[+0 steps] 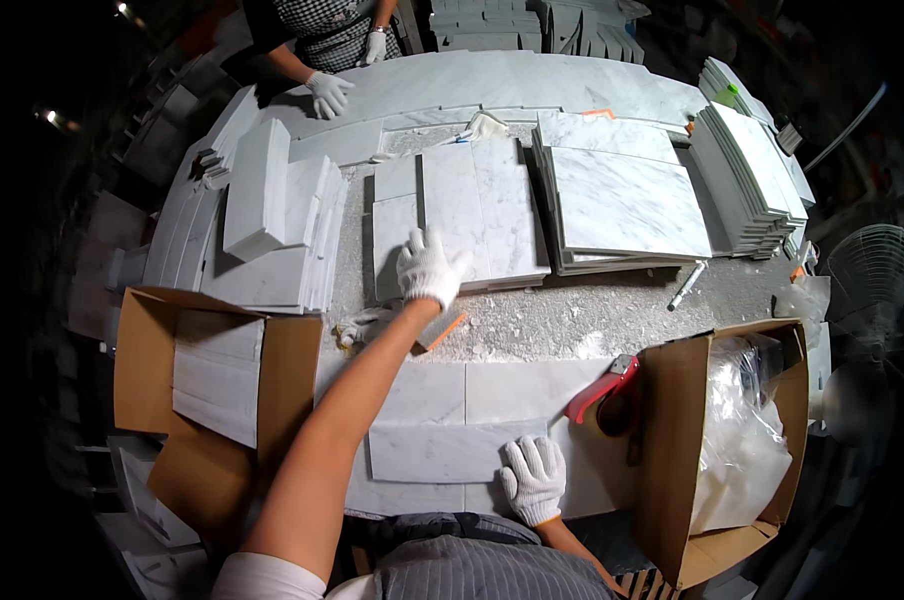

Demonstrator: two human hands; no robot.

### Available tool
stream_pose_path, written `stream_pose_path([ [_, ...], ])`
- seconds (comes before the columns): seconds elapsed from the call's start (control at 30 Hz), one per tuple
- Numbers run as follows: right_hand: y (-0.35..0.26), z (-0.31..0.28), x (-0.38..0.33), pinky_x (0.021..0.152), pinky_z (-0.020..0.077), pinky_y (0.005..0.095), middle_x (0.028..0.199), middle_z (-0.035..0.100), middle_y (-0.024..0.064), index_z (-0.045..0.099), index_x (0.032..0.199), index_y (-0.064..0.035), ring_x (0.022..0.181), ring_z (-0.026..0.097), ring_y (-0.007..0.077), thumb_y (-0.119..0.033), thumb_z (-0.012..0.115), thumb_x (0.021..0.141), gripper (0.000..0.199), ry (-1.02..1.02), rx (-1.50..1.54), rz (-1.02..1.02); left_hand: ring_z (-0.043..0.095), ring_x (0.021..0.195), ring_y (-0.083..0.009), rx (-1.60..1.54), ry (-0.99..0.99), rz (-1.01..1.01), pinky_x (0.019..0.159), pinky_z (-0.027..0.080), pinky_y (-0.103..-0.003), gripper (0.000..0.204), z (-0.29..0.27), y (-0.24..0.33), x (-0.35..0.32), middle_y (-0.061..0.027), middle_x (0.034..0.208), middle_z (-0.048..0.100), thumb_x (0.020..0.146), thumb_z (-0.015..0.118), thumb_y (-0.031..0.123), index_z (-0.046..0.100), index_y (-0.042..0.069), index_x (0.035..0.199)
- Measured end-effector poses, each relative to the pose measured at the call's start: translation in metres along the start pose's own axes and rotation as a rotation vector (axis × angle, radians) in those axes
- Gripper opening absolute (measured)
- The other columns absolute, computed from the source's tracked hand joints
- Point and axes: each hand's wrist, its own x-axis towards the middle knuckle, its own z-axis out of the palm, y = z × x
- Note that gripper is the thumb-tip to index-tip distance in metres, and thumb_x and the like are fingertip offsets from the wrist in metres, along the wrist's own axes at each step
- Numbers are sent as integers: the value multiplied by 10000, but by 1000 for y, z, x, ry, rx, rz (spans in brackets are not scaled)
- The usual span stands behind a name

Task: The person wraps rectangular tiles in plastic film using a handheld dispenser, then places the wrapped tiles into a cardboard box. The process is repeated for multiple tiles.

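1. Resting near the close edge of the worktop point(572, 325), our gloved right hand point(535, 480) covers the right end of a pale marbled tile point(432, 453); whether it grips the tile, we cannot tell.
2. Farther out, our gloved left hand point(432, 268) reaches over the near part of the centre tiles point(482, 205), fingers spread, its grip open on nothing we can see.
3. We judge the step in hand a reach to these tiles; lifting one would call for fingertips under a free edge.
4. Beyond, a co-worker's gloved hand point(329, 95) is at the far tiles point(522, 80).
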Motion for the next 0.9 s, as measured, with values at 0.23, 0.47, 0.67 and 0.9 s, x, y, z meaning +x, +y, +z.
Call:
stream_pose_path([
  [0.23,5,5,6,812,470,442,1014,603,58,663,1044,-100,907,575,272,-325,640,801,332,-27,-29,23,434,1359,-349,4,-36,-260,1109,376,-470,1011,2,45,93,-151,1478,423,716,733,605,316,156,1520],
  [0.47,12,8,12,726,456,432,960,596,53,675,979,-116,809,557,271,-345,656,761,317,-71,16,40,343,1410,-334,277,109,220,1146,265,-559,761,13,32,197,-63,1518,406,865,606,561,387,185,1489],
  [0.67,10,5,26,689,443,418,916,595,39,681,953,-115,766,547,259,-370,638,779,312,-68,26,49,450,1325,-332,241,-35,346,1136,301,-518,666,7,29,248,-119,1419,527,879,553,578,509,167,1402],
  [0.9,9,4,31,677,440,416,894,584,34,677,940,-119,766,543,253,-360,636,779,293,-104,11,55,554,1215,-393,190,-112,344,1044,419,-471,649,-4,39,268,-216,1263,627,887,515,628,684,82,1196],
])
